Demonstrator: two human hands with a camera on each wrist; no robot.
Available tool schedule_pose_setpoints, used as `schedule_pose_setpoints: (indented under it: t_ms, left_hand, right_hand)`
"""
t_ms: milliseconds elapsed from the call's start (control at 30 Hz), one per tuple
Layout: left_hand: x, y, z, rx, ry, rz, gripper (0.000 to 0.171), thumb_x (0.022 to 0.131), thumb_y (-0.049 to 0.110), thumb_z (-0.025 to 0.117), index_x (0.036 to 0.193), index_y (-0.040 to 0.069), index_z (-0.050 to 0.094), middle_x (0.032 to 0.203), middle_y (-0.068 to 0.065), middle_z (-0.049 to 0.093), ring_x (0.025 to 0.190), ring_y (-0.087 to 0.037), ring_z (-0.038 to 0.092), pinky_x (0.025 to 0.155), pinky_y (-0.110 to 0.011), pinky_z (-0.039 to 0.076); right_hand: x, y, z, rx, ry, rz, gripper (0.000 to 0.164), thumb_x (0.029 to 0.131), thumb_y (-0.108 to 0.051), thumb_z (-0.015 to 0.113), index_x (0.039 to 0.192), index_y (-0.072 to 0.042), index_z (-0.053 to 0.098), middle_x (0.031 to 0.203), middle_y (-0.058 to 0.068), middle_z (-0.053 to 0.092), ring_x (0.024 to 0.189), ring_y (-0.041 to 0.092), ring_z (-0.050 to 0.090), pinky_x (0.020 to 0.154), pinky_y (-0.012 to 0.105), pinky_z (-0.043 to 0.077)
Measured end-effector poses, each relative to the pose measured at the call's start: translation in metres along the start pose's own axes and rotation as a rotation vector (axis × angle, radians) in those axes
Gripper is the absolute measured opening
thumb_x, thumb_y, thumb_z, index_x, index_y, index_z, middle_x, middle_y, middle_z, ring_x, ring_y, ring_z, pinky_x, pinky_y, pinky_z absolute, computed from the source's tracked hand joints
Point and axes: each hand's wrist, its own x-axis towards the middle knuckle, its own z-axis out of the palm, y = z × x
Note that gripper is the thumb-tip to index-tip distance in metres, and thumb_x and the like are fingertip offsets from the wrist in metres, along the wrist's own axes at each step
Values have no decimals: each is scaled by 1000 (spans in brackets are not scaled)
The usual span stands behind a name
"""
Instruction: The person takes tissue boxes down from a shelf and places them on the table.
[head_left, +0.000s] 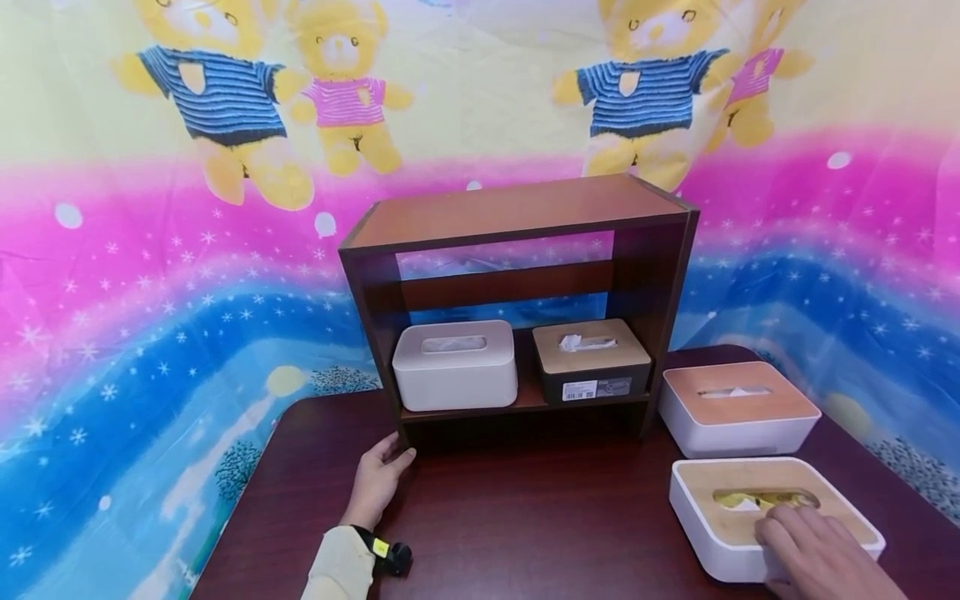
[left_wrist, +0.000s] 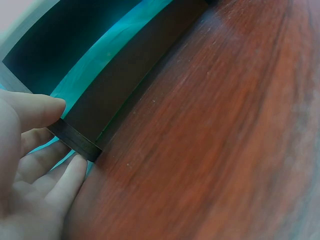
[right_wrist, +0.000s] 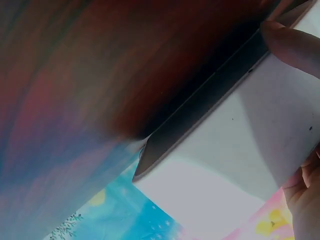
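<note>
A small brown wooden shelf (head_left: 517,283) stands on the table. My left hand (head_left: 375,483) grips the bottom front of its left side panel (left_wrist: 80,140), thumb on one face and fingers on the other. At the front right is a white tissue box (head_left: 720,542) with a light wooden lid and a yellow-and-white tissue pack in its slot. My right hand (head_left: 821,546) holds this box by its near side. In the right wrist view the thumb (right_wrist: 290,45) lies at the lower edge of the white wall (right_wrist: 240,135), fingers at the opposite edge; a dark gap shows beneath.
On the shelf board stand an all-white tissue box (head_left: 454,379) at left and a black one with a wooden lid (head_left: 558,358) at right. Another white tissue box (head_left: 735,433) with an orange-tan lid sits right of the shelf. A bear-printed cloth (head_left: 262,250) hangs behind the dark red table (head_left: 510,517).
</note>
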Motion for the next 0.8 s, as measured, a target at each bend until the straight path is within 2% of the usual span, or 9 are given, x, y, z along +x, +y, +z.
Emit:
schedule_pose_setpoints:
  t_ms: [67,167,300,400,667,800]
  left_hand:
    - [0,-1,0,2,-2,1,53,82,23,65,128,6,47,125,-12,50,114,-24,46,86,-40,43]
    - [1,-2,-1,6,-5,-5,54,81,24,65,129,6,46,126,-12,49,114,-24,45,86,-40,43]
    - [0,-2,-1,9,-3,-10,56,81,25,65,130,5,45,127,-14,48,114,-25,46,87,-40,43]
    - [0,-2,-1,14,-3,-12,56,81,25,65,130,5,44,127,-14,47,114,-25,45,87,-40,43]
    - [0,-3,-2,19,-5,-11,57,81,25,65,130,5,44,127,-14,47,115,-25,45,87,-40,42]
    - [1,-3,-1,16,-6,-11,56,81,25,65,130,6,45,126,-13,48,113,-25,47,86,-39,43]
  right_hand:
    - [-2,4,6,37,35,-40,46,79,-67,25,88,-27,45,89,-17,35,72,3,33,53,25,34]
    - [-7,9,15,85,13,-61,38,79,-67,34,87,-31,43,88,-21,32,70,-1,31,54,18,29]
    - [-11,14,22,139,-30,-64,37,70,-65,55,86,-37,39,83,-26,27,67,-5,29,53,15,24]
    - [-8,13,21,151,-14,-76,42,62,-58,67,84,-36,40,82,-27,27,66,-5,29,52,18,25]
    - [-2,6,11,124,-24,-72,43,57,-50,73,81,-35,40,80,-27,27,66,-5,29,52,18,26]
    - [-1,6,11,109,0,-73,41,60,-57,69,80,-36,39,80,-27,26,66,-5,29,54,15,23]
